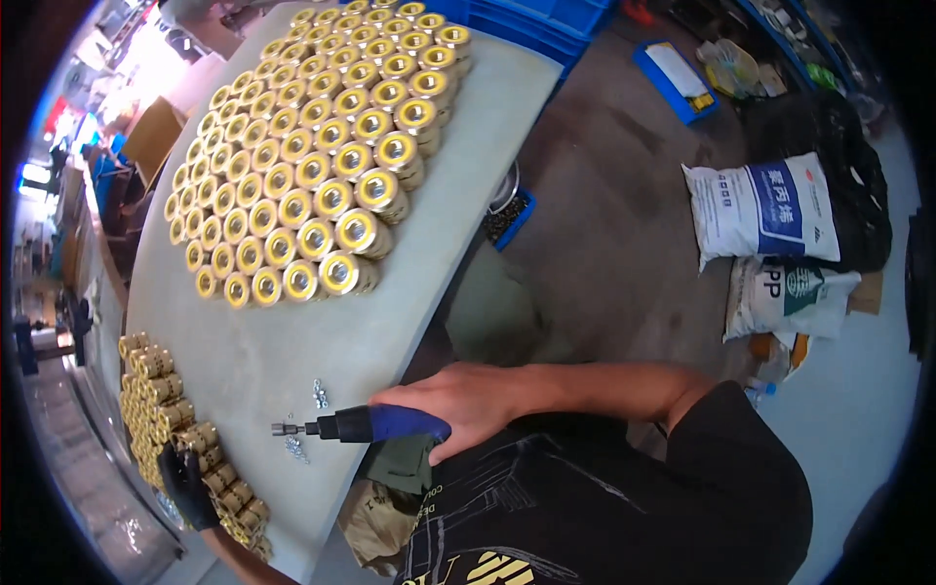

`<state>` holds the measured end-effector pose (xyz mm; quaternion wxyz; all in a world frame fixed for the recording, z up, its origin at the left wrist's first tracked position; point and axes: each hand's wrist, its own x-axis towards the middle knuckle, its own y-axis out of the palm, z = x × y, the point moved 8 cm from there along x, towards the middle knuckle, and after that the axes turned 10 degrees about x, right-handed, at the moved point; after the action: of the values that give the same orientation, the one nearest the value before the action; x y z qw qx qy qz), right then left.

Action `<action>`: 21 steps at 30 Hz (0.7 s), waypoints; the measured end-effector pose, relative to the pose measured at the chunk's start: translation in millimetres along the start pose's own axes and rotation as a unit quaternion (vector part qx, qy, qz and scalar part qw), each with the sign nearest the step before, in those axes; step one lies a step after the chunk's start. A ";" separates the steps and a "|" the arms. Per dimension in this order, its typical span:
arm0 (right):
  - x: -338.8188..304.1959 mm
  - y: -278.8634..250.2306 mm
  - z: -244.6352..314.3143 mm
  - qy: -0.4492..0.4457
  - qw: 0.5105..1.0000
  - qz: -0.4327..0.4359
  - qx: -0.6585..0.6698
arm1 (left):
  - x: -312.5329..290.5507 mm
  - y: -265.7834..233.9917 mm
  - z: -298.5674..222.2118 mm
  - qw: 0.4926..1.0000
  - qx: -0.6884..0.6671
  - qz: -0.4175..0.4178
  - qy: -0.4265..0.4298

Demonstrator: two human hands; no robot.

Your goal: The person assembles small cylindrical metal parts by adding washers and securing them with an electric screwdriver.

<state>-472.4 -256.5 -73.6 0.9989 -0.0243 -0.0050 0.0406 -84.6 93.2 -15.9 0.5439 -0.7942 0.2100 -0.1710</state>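
Note:
My right hand (463, 400) is wrapped round a blue and black power screwdriver (395, 423), which lies level over the table with its metal socket bit (285, 429) pointing left. Close to that bit are two small heaps of shiny nuts or screws (320, 394). At the lower left, my left hand (188, 487), in a black glove, reaches over a pile of brass-coloured cylinders (222, 476) lying on their sides. Its fingers look stretched and touch the pile; whether any cylinder is between them is hard to make out.
Many upright cylinders with yellow rims (292, 166) stand in tight rows on the pale table (312, 341). Blue crates (546, 19) adjoin its far end. A blue bin of small dark parts (511, 222) sits beside the table edge. White sacks (765, 210) lie at the right.

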 end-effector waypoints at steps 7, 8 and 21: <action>-7.2 4.5 0.1 -0.016 1.000 0.009 0.013 | 31.7 7.0 50.3 0.982 0.166 0.044 0.073; -8.1 4.1 0.3 -0.016 1.000 0.006 0.016 | 33.7 6.3 51.7 0.973 0.216 0.043 0.072; -12.6 -3.4 0.7 -0.062 0.997 -0.026 0.048 | -21.3 -11.3 -128.2 0.992 -0.111 0.064 -0.002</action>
<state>-484.7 -260.9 -72.8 0.9974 0.0267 -0.0652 0.0159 -165.2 6.3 38.7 0.4622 -0.8350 0.2776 -0.1097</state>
